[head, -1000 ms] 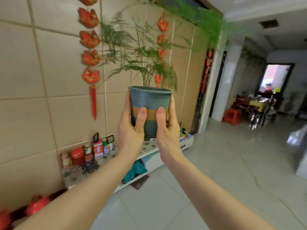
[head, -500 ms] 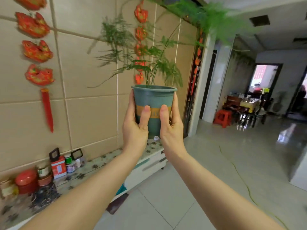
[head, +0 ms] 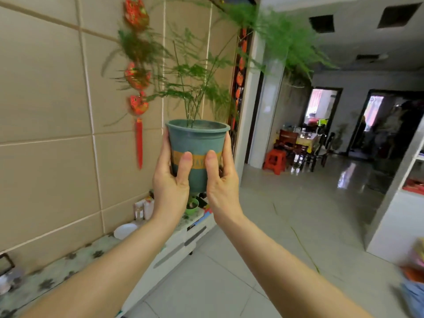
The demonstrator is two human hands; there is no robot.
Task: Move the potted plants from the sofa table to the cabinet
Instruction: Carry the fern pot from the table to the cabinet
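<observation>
2 bare hands clasp 1 teal potted plant (head: 197,143) upright in mid-air, out in front at arm's length. The left hand (head: 171,182) wraps the pot's left side, the right hand (head: 223,182) its right, both thumbs pressed on the orange band. Below and behind it runs the low white cabinet (head: 174,246) along the tiled wall (head: 46,111).

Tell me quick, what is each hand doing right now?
Left hand: closed on the green plant pot, fingers wrapped around its left side.
Right hand: closed on the same pot, gripping its right side.
</observation>
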